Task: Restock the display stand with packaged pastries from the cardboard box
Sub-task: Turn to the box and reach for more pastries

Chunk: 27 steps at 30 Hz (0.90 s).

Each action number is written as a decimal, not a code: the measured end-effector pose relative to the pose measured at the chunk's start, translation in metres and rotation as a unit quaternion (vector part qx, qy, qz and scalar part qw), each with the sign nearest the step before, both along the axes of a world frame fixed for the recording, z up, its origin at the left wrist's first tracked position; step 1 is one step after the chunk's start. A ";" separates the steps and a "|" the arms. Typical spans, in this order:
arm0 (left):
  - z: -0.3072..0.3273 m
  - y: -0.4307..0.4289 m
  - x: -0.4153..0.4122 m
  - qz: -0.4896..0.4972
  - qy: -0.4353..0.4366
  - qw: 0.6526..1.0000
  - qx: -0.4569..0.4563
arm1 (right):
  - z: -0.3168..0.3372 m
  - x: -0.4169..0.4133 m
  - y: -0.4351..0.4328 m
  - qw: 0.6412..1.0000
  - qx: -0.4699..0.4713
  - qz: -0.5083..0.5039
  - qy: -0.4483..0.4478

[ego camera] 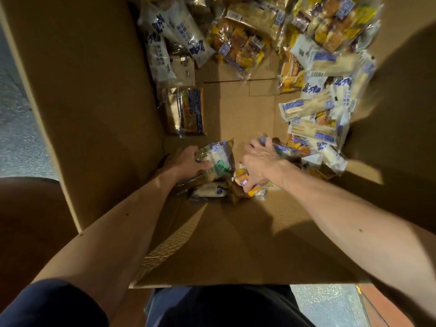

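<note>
View down into the cardboard box (94, 95). The left hand (188, 161) is at the near wall, its fingers curled round a clear pack (218, 156) with a green label. The right hand (259, 162) has its fingers clenched over a blue-labelled pack (277, 147). Further packaged pastries (313, 128) lie heaped on the box floor along the right and far walls.

Grey speckled floor (14, 128) showing at the left edge and again at lower right, a dark brown rounded surface (30, 220) low on the left, an orange-red surface (387, 308) with a dark edge in the lower right corner, dim warm light, soft shadows
</note>
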State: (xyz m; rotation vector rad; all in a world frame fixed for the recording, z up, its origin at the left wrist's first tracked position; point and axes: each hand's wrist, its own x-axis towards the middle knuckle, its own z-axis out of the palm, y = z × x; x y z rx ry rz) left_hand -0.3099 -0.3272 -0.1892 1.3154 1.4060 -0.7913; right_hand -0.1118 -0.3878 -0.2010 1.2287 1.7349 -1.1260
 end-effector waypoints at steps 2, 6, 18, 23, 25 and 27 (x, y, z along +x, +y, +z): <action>0.004 0.001 0.001 0.041 -0.018 0.999 0.013 | 0.002 0.000 -0.002 1.000 -0.012 0.003 0.018; 0.015 0.004 -0.004 0.087 -0.030 0.995 0.038 | 0.011 -0.005 -0.006 0.995 -0.071 -0.053 0.039; 0.044 0.010 -0.005 0.104 -0.052 0.992 0.058 | 0.016 0.007 -0.009 0.963 -0.239 -0.118 -0.039; 0.073 0.010 -0.001 0.151 -0.117 0.981 0.022 | 0.040 0.017 -0.016 0.950 -0.268 -0.162 -0.004; 0.087 0.010 -0.003 0.191 -0.135 0.972 0.017 | 0.051 0.022 -0.017 0.950 -0.259 -0.175 -0.001; 0.103 0.009 -0.006 0.234 -0.149 0.961 0.013 | 0.062 0.030 -0.020 0.948 -0.252 -0.193 -0.004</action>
